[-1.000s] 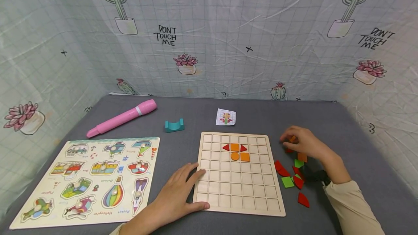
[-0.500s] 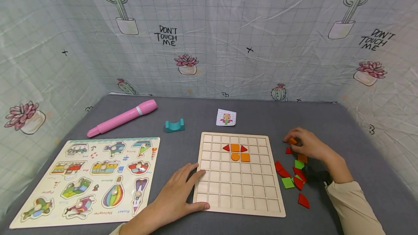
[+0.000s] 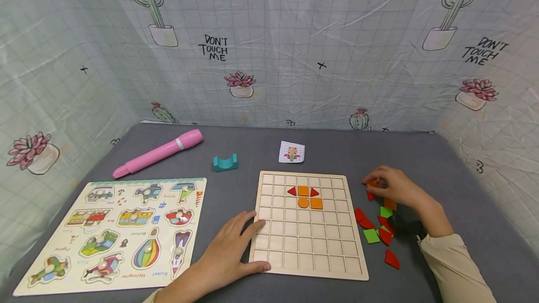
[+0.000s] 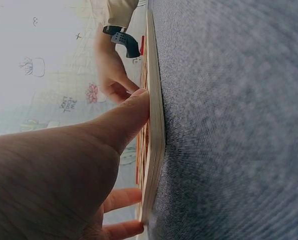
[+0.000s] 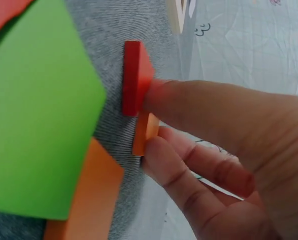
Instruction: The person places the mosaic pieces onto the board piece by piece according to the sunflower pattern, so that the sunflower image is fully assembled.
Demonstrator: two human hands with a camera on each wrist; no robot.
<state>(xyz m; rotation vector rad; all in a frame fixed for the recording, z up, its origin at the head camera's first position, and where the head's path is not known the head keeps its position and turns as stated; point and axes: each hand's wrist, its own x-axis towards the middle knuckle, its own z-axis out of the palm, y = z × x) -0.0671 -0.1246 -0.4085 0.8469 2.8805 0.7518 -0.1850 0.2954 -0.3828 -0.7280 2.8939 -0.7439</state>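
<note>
My left hand [image 3: 225, 247] rests at the near left edge of the pale wooden grid board [image 3: 310, 235], thumb and fingertips on its rim with the fingers spread. Set in the grid are two red triangles, an orange circle [image 3: 303, 203] and two orange squares [image 3: 303, 191]. Right of the board, my right hand [image 3: 397, 187] pinches a small orange tile [image 5: 143, 132] between thumb and finger; its outline is partly hidden. A red tile [image 5: 131, 77] lies against the thumb tip. Closer to the wrist camera are a green tile [image 5: 43, 115] and another orange tile [image 5: 91, 192].
Several loose red and green tiles [image 3: 371, 235] lie beside the board's right edge. A small pattern card [image 3: 291, 152] is behind the board. On the left are a picture puzzle board [image 3: 134, 219], a pink pen-shaped toy [image 3: 157, 153] and a teal arched block [image 3: 225, 162].
My right hand has shifted right, then slightly back left, moving the orange tile with it over the red one. The left hand and the tiles in the grid have stayed put.
</note>
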